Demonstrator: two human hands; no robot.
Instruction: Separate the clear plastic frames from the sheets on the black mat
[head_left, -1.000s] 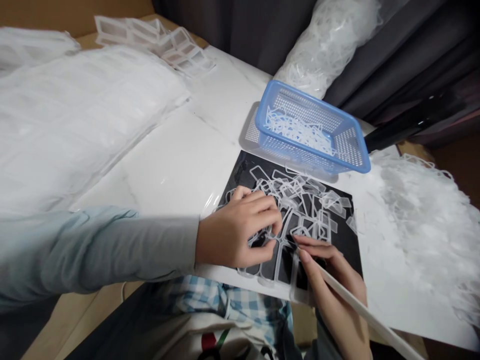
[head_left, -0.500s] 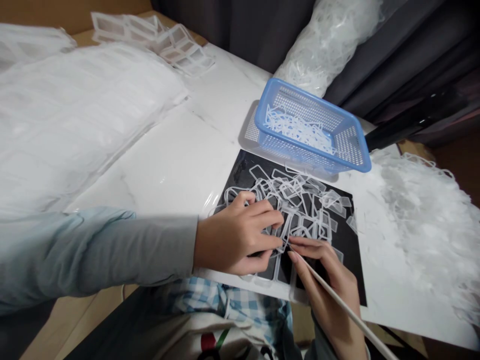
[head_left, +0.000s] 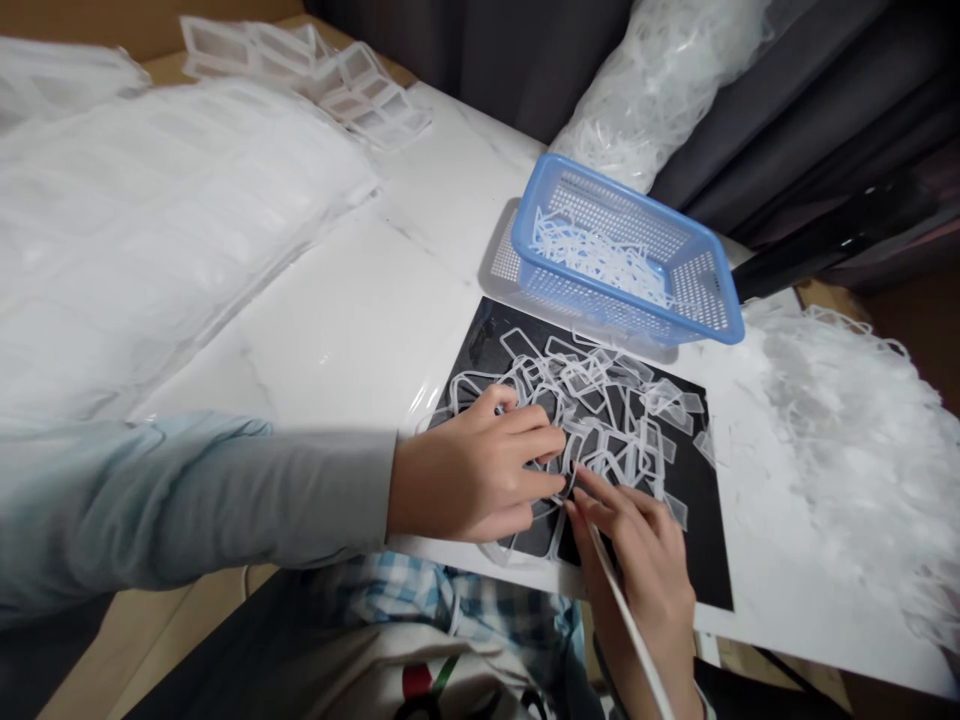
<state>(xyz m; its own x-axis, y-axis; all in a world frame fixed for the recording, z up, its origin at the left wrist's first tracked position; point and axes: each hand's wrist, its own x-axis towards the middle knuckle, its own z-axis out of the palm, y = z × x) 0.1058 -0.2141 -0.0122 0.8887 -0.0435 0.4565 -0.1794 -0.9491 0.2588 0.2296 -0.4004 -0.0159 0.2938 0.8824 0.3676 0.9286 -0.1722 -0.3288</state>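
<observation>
My left hand (head_left: 480, 468) lies over the black mat (head_left: 709, 555), its fingers bent and their tips pressed down on a thin translucent plastic frame (head_left: 571, 448). Close by, the fingertips of my right hand (head_left: 637, 560) are pinched together around a long, thin white stick (head_left: 628, 618), which slants down past the palm. Its tip meets the frame beside my left fingertips, and the fingers partly hide the contact. A tangled heap of small clear rectangular frames (head_left: 589, 378) covers much of the mat.
A blue basket (head_left: 622, 282) holding white rings stands behind the mat. To the right is a big pile of translucent scraps (head_left: 855, 450). Stacked clear plastic sheets (head_left: 165, 230) fill the left side of the white table (head_left: 352, 290). A stuffed clear bag (head_left: 660, 85) stands at the back.
My right hand has shifted left, closer to my left hand, and the white stick has swung steeper. My left hand stays almost in place.
</observation>
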